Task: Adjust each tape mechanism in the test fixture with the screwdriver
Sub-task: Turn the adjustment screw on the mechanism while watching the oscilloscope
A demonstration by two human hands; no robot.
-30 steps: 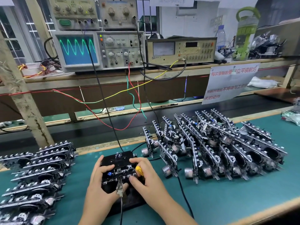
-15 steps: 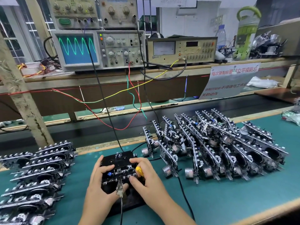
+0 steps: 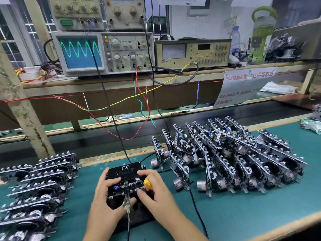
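A black tape mechanism (image 3: 127, 186) sits in the black test fixture (image 3: 124, 168), marked "FE", low in the middle of the green bench. My left hand (image 3: 106, 200) grips the mechanism's left side, fingers on top and thumb near a metal clip (image 3: 126, 202). My right hand (image 3: 156, 193) holds a yellow-handled screwdriver (image 3: 148, 183) against the mechanism's right side; its tip is hidden.
A row of tape mechanisms (image 3: 231, 160) stands on edge to the right; another stack (image 3: 34, 186) lies at the left. An oscilloscope (image 3: 102, 53) showing a green wave and a meter (image 3: 192, 53) sit on the shelf. Coloured wires (image 3: 139, 108) hang down to the fixture.
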